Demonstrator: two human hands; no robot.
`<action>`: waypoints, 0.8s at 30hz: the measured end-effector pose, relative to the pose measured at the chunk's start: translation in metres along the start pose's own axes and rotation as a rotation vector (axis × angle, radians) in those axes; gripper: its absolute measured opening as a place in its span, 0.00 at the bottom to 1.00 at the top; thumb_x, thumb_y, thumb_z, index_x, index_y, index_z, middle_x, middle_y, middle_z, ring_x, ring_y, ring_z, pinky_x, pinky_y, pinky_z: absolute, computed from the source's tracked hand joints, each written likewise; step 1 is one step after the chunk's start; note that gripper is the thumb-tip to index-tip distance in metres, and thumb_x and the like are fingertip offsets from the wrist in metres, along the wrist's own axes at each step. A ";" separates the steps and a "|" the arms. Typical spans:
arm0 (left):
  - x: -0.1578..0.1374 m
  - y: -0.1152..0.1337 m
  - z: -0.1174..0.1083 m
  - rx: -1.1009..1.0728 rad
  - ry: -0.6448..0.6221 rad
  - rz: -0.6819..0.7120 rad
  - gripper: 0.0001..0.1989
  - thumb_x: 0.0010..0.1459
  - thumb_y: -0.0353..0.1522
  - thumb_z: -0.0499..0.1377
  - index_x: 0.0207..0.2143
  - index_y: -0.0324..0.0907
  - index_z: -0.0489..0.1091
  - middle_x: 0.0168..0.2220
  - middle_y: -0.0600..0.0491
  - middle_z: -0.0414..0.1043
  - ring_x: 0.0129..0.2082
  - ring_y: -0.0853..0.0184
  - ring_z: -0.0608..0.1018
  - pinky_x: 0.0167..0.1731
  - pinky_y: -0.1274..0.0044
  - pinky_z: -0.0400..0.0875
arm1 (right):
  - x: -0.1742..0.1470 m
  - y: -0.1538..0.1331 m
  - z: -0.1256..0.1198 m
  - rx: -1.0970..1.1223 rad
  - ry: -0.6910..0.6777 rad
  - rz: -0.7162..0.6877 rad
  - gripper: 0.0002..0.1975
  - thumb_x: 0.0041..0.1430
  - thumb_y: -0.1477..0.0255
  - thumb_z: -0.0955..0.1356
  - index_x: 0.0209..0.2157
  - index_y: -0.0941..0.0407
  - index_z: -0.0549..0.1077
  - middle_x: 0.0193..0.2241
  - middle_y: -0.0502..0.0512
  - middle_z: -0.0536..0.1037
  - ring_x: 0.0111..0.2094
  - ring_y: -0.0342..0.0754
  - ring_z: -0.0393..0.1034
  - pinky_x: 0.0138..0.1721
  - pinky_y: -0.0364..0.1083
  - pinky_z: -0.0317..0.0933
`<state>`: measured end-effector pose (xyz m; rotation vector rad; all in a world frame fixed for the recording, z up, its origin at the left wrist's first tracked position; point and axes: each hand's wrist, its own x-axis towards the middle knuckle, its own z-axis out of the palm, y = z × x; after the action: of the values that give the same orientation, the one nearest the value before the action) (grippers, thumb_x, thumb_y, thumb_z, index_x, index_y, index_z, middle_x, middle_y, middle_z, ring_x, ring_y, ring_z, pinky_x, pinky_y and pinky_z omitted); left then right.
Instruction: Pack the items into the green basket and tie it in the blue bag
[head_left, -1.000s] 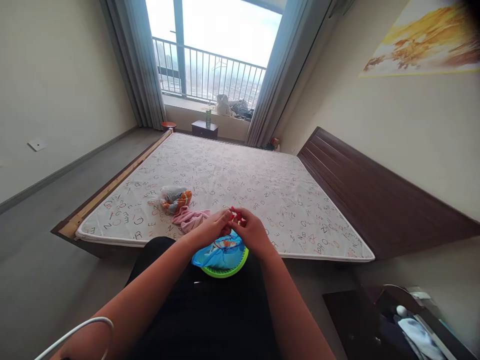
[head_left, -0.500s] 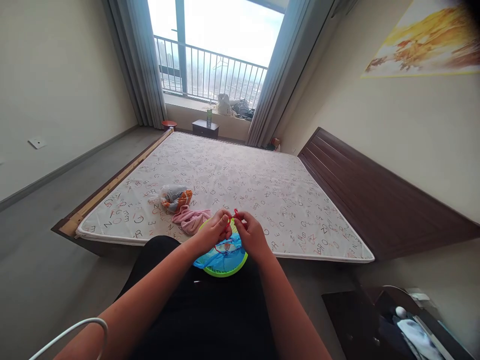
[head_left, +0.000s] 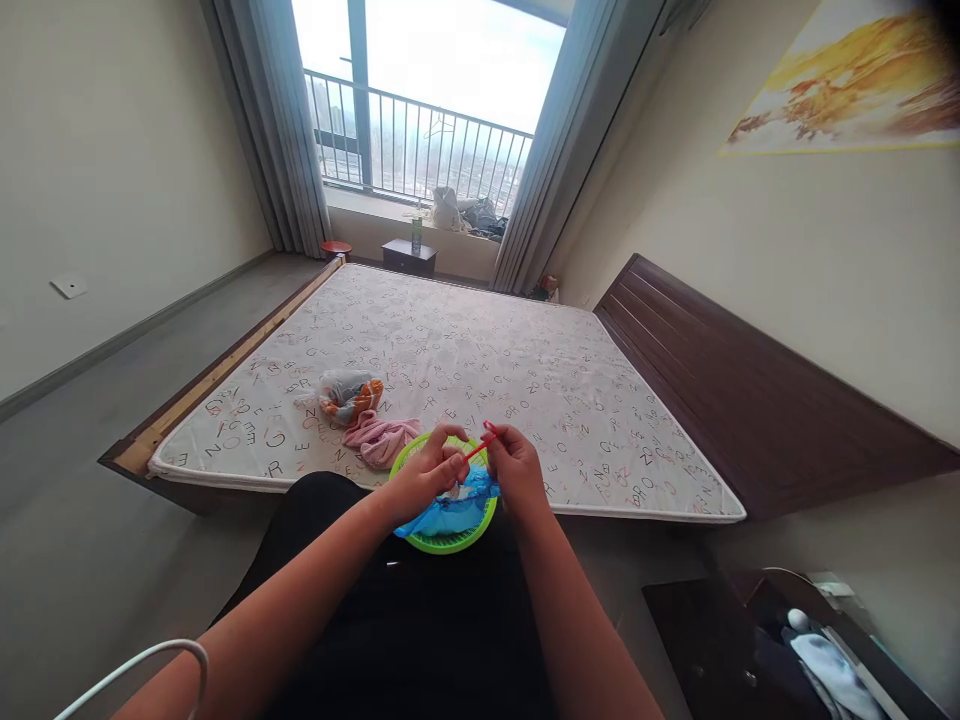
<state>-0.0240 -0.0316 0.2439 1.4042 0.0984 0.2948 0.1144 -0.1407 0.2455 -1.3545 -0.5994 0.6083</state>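
Note:
A thin red cord (head_left: 480,447) with a small loop at its upper end is stretched between my hands. My left hand (head_left: 435,470) pinches its lower part between thumb and fingers. Near the loop, my right hand (head_left: 516,468) pinches the other end. Below them a round green basket (head_left: 442,546) rests on my lap. In it lies a blue plastic bag (head_left: 457,515), crumpled and spread across the basket; what it contains is hidden.
A bare mattress (head_left: 450,340) with printed letters lies ahead. On its near edge are a pink cloth (head_left: 381,438) and a clear bag with orange and grey contents (head_left: 349,395). A dark headboard (head_left: 720,370) stands right. A dark cabinet (head_left: 690,640) sits low at right.
My hands have moved apart, and the red cord is now drawn out between them. My right hand has shifted slightly right. More of the basket's rim shows.

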 end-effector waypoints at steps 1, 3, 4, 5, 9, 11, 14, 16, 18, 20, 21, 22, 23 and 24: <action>-0.001 0.000 -0.001 0.015 -0.087 -0.022 0.26 0.63 0.55 0.57 0.47 0.42 0.65 0.29 0.58 0.66 0.21 0.76 0.58 0.21 0.81 0.51 | 0.002 0.000 -0.002 0.077 0.036 0.022 0.17 0.55 0.55 0.74 0.32 0.53 0.72 0.16 0.40 0.60 0.17 0.39 0.50 0.18 0.41 0.47; -0.002 -0.001 -0.003 0.126 -0.210 -0.084 0.24 0.63 0.53 0.58 0.38 0.39 0.69 0.29 0.55 0.67 0.23 0.75 0.62 0.24 0.81 0.54 | 0.004 0.000 -0.005 0.192 0.060 0.042 0.18 0.55 0.55 0.74 0.31 0.53 0.69 0.16 0.38 0.56 0.16 0.37 0.45 0.17 0.40 0.43; -0.003 -0.002 -0.003 0.206 -0.199 -0.104 0.23 0.63 0.51 0.58 0.37 0.38 0.71 0.29 0.55 0.67 0.25 0.73 0.63 0.25 0.80 0.55 | 0.004 -0.001 -0.007 0.214 0.047 0.042 0.18 0.54 0.56 0.75 0.32 0.53 0.69 0.17 0.38 0.56 0.16 0.37 0.45 0.17 0.40 0.43; -0.002 -0.004 -0.003 0.281 -0.136 -0.112 0.21 0.64 0.49 0.59 0.38 0.38 0.73 0.28 0.56 0.65 0.26 0.73 0.64 0.25 0.80 0.55 | 0.004 -0.003 -0.008 0.209 0.017 0.040 0.17 0.53 0.57 0.75 0.33 0.53 0.70 0.18 0.38 0.58 0.16 0.37 0.46 0.17 0.39 0.44; 0.001 -0.016 0.003 0.390 0.151 -0.090 0.22 0.61 0.44 0.61 0.50 0.38 0.75 0.24 0.60 0.59 0.24 0.72 0.61 0.25 0.79 0.53 | -0.006 -0.017 -0.011 0.061 -0.136 0.012 0.15 0.56 0.61 0.75 0.41 0.53 0.75 0.21 0.40 0.62 0.19 0.38 0.54 0.21 0.40 0.52; 0.003 -0.023 0.009 0.433 0.116 -0.055 0.19 0.60 0.43 0.62 0.47 0.38 0.76 0.24 0.60 0.59 0.25 0.72 0.61 0.25 0.79 0.54 | -0.013 -0.025 -0.008 -0.013 -0.193 -0.023 0.14 0.58 0.62 0.73 0.43 0.53 0.76 0.23 0.42 0.64 0.22 0.39 0.59 0.25 0.40 0.56; 0.005 -0.033 0.020 0.492 0.009 -0.014 0.12 0.60 0.39 0.62 0.36 0.38 0.76 0.24 0.58 0.64 0.26 0.71 0.65 0.27 0.78 0.59 | -0.023 -0.035 -0.001 -0.093 -0.314 -0.016 0.11 0.61 0.62 0.71 0.42 0.52 0.76 0.24 0.44 0.68 0.24 0.41 0.63 0.28 0.42 0.60; 0.005 -0.039 0.027 0.506 -0.029 0.014 0.09 0.61 0.35 0.61 0.33 0.38 0.75 0.27 0.54 0.70 0.30 0.68 0.70 0.32 0.77 0.64 | -0.028 -0.040 0.002 -0.156 -0.382 -0.012 0.09 0.64 0.62 0.69 0.39 0.52 0.76 0.25 0.46 0.72 0.27 0.43 0.67 0.31 0.44 0.64; 0.005 -0.043 0.031 0.511 -0.058 0.036 0.09 0.62 0.33 0.59 0.31 0.38 0.76 0.29 0.52 0.74 0.33 0.66 0.73 0.35 0.75 0.67 | -0.029 -0.043 0.002 -0.220 -0.439 -0.066 0.10 0.66 0.62 0.67 0.38 0.52 0.77 0.31 0.50 0.77 0.35 0.47 0.73 0.39 0.47 0.67; 0.004 -0.043 0.031 0.490 -0.089 0.016 0.13 0.64 0.36 0.58 0.29 0.38 0.75 0.27 0.52 0.73 0.30 0.67 0.72 0.33 0.76 0.67 | -0.027 -0.042 -0.003 -0.281 -0.503 -0.136 0.11 0.69 0.64 0.65 0.40 0.52 0.77 0.41 0.54 0.80 0.46 0.50 0.74 0.49 0.49 0.66; 0.004 -0.042 0.029 0.468 -0.097 -0.005 0.16 0.64 0.38 0.58 0.27 0.38 0.74 0.25 0.53 0.72 0.28 0.68 0.71 0.31 0.76 0.66 | -0.025 -0.041 -0.008 -0.322 -0.524 -0.159 0.12 0.70 0.65 0.63 0.43 0.52 0.77 0.45 0.54 0.80 0.50 0.51 0.73 0.52 0.50 0.65; 0.003 -0.040 0.027 0.446 -0.097 -0.023 0.18 0.64 0.40 0.58 0.26 0.38 0.73 0.23 0.54 0.70 0.26 0.70 0.69 0.30 0.77 0.64 | -0.023 -0.038 -0.013 -0.376 -0.534 -0.169 0.12 0.70 0.65 0.62 0.45 0.52 0.76 0.48 0.55 0.80 0.51 0.51 0.72 0.53 0.50 0.64; 0.003 -0.038 0.024 0.425 -0.083 -0.033 0.19 0.64 0.42 0.58 0.25 0.38 0.73 0.22 0.55 0.69 0.24 0.70 0.68 0.28 0.77 0.63 | -0.021 -0.035 -0.018 -0.449 -0.530 -0.168 0.13 0.71 0.66 0.61 0.47 0.52 0.76 0.48 0.55 0.80 0.50 0.51 0.73 0.51 0.50 0.64; 0.002 -0.036 0.022 0.401 -0.058 -0.038 0.20 0.64 0.43 0.58 0.25 0.38 0.73 0.22 0.55 0.68 0.24 0.71 0.67 0.27 0.78 0.62 | -0.020 -0.032 -0.024 -0.533 -0.513 -0.160 0.13 0.71 0.66 0.61 0.47 0.52 0.75 0.45 0.55 0.80 0.47 0.50 0.73 0.48 0.49 0.64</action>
<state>-0.0115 -0.0568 0.2123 1.8049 0.1413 0.2085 0.1192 -0.1748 0.2736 -1.6274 -1.3457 0.6974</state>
